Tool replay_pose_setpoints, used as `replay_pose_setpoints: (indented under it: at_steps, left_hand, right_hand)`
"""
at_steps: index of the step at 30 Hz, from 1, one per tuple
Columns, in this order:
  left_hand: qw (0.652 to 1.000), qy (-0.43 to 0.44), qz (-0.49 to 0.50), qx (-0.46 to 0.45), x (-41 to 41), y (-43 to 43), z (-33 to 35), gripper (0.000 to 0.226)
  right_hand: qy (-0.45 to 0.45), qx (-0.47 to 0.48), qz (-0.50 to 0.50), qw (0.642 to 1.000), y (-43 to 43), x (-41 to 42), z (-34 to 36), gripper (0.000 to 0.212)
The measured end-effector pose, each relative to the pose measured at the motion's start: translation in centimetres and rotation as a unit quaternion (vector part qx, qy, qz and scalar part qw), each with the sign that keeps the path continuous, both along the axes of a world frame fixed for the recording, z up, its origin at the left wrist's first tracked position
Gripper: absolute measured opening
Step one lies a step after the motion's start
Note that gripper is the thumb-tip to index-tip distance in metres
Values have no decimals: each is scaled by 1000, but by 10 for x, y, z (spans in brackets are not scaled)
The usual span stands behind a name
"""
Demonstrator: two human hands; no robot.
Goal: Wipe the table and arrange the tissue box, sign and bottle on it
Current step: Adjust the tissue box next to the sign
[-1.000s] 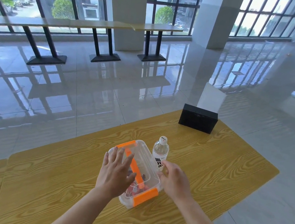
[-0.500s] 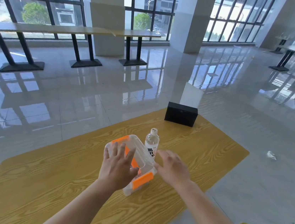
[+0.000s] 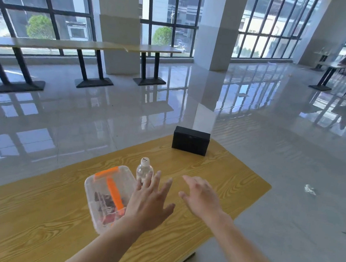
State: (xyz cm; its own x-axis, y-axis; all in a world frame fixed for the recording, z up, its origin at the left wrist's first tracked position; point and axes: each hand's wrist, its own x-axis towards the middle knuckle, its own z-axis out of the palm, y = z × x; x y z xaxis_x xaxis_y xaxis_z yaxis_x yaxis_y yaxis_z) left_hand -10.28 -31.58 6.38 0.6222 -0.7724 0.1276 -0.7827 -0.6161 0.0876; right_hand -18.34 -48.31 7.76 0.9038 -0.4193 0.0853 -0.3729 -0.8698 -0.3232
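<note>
- Both of a person's hands hover over a wood-grain table (image 3: 216, 179); the left hand (image 3: 150, 202) and right hand (image 3: 201, 197) are spread, fingers splayed, holding nothing.
- A clear bottle (image 3: 144, 171) with a white cap stands upright just beyond the left hand's fingertips, beside a clear plastic bin (image 3: 106, 190) with orange latches.
- The bottle appears small and light, smooth-sided and likely slippery; a wrap around its middle, below the cap, looks the safest hold.
- A black tissue box (image 3: 190, 140) sits near the table's far edge, well apart from the hands; rigid-looking and probably light, it should lift by its two short ends.
- Behind it stands a clear sign (image 3: 204, 117), seemingly thin, stiff acrylic, best held by its edges.
- No wiping cloth is visible.
</note>
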Motion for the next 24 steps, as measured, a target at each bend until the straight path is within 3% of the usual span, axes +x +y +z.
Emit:
replay_pose_setpoints:
  at_steps: [13, 24]
  left_hand:
    - [998, 3, 53, 31, -20, -137, 2, 75]
    - [995, 25, 87, 37, 33, -195, -20, 75]
  right_hand:
    - [10, -27, 51, 998, -147, -15, 9, 58]
    - [34, -28, 64, 997, -209, 32, -16, 58]
